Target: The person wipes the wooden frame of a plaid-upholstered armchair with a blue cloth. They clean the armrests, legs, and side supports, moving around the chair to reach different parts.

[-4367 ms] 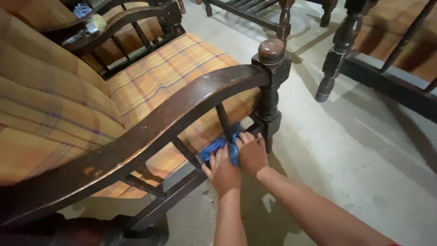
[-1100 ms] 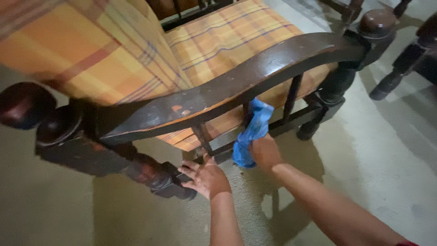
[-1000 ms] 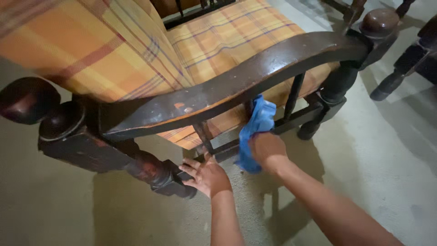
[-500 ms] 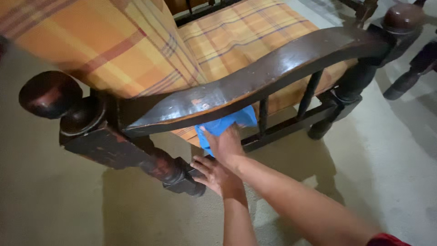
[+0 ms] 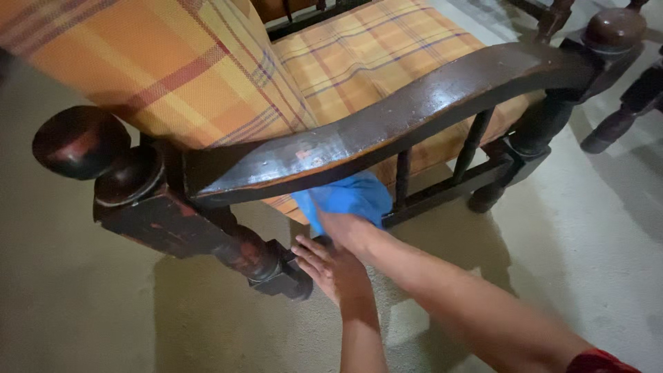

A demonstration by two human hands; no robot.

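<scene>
The right hand [image 5: 345,228] presses a bunched blue cloth [image 5: 343,197] just beneath the wooden armrest [image 5: 387,124], which runs left-to-right above it, while the open left hand [image 5: 331,266] rests nearer.

A dull grey concrete floor [image 5: 103,311] carries the dark wooden armchair [image 5: 387,124] with plaid cushions.

The room is dim and warm-toned, with light falling from above and a little behind. It puts a pale sheen along the top of the dark armrest [image 5: 387,131] and a small highlight on the knob [image 5: 613,29]. The chair and arms throw soft shadows onto the floor [image 5: 103,311]. The right hand [image 5: 345,231] and cloth [image 5: 342,197] look smeared by motion. Corners fall darker, and the cushion [image 5: 159,69] up close is slightly soft.
</scene>
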